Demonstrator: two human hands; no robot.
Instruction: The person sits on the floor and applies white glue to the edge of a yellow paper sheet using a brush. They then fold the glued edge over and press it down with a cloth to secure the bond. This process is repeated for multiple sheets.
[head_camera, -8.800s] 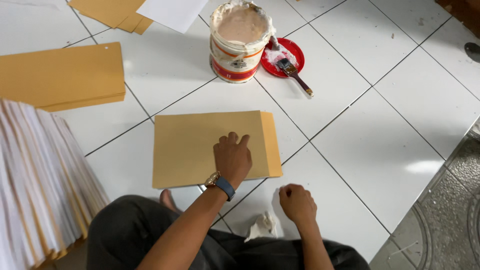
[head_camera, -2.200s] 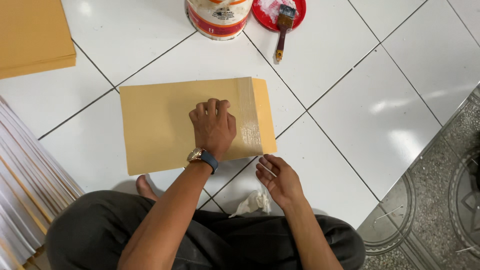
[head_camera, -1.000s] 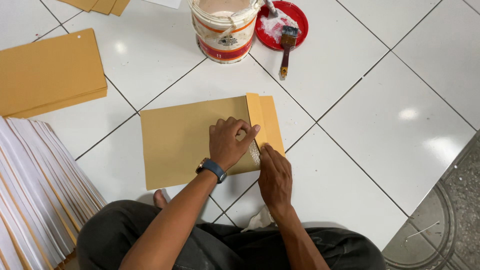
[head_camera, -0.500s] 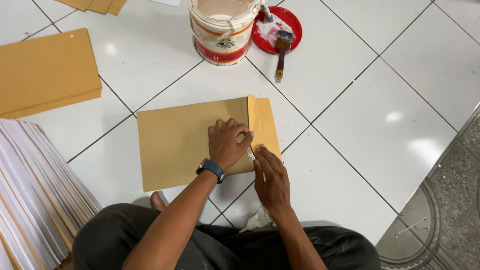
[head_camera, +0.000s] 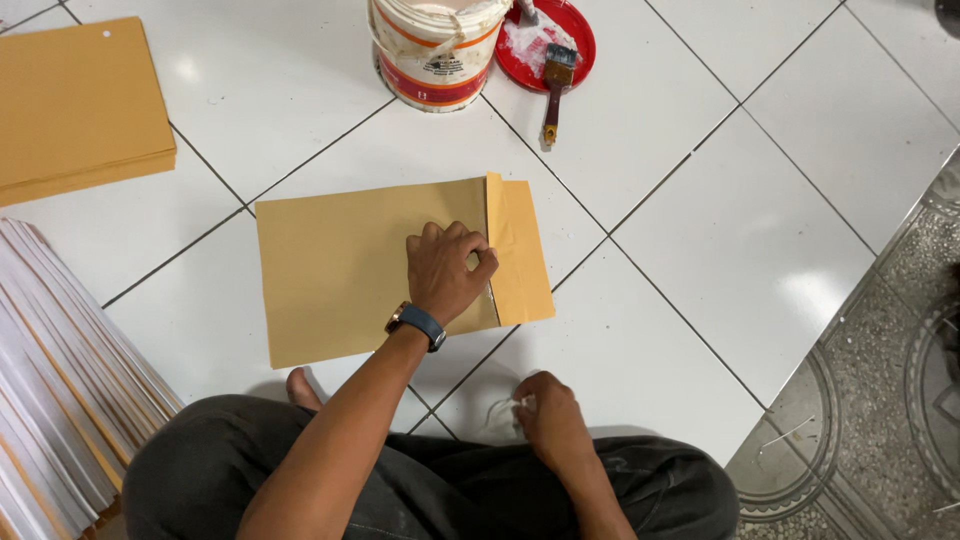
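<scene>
White tiled floor (head_camera: 720, 250), left hand (head_camera: 445, 272) flat-pressed on brown envelope (head_camera: 370, 265), right hand (head_camera: 550, 420) pinching white cloth (head_camera: 503, 418), paste-filled bucket (head_camera: 435, 45) beyond.

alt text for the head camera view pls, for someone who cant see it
Seen from above, a person sitting on a white tiled floor presses the left hand on a brown envelope by its flap, while the right hand touches a white rag near the knee. Beyond stand a paste bucket, a brush on a red lid, and stacked envelopes.

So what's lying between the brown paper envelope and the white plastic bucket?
Only bare white floor tile separates envelope and bucket, head view.
</scene>
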